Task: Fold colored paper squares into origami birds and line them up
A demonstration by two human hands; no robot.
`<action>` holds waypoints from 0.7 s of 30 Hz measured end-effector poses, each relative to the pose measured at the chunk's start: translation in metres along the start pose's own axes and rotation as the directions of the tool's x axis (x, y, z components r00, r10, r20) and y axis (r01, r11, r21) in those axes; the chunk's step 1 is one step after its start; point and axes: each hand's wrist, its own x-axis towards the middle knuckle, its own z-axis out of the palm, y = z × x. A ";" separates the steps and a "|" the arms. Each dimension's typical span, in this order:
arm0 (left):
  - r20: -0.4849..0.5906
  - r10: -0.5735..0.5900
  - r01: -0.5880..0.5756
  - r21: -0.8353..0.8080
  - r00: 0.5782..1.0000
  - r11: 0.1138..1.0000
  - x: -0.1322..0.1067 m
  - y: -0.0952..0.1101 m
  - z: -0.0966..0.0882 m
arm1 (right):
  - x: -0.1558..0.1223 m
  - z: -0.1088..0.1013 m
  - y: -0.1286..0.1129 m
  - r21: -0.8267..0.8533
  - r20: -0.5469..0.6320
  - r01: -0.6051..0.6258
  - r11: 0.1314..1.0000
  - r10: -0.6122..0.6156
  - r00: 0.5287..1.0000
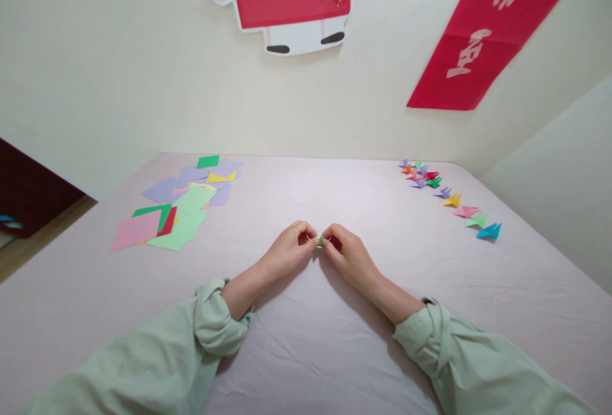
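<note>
A small piece of folded green paper (pixel 320 242) is held between my two hands at the middle of the table. My left hand (pixel 294 243) pinches its left end between thumb and fingertips. From the other side, my right hand (pixel 348 250) pinches the right end the same way. The fingertips cover most of the paper, so its exact folded shape is hidden.
Loose paper sheets (pixel 189 211) in several colours overlap at the left of the cloth-covered table (pixel 306 351). Several small folded paper figures (pixel 488 232) run in a slanting row along the right side. A wall (pixel 306 109) with red decorations rises behind the table.
</note>
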 end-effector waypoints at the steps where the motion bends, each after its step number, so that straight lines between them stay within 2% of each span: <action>1: -0.015 -0.001 0.001 0.009 1.000 1.000 0.000 0.000 0.001 | 0.000 0.000 0.000 0.003 -0.002 0.003 1.000 -0.003 1.000; 11: -0.087 0.016 -0.011 0.055 0.996 0.998 0.001 -0.003 0.008 | 0.001 0.001 -0.004 0.019 0.025 0.026 0.999 -0.026 0.999; 21: -0.080 0.032 -0.027 0.068 0.996 0.997 0.000 -0.002 0.008 | 0.001 0.002 -0.004 0.035 0.025 -0.003 0.999 0.002 1.000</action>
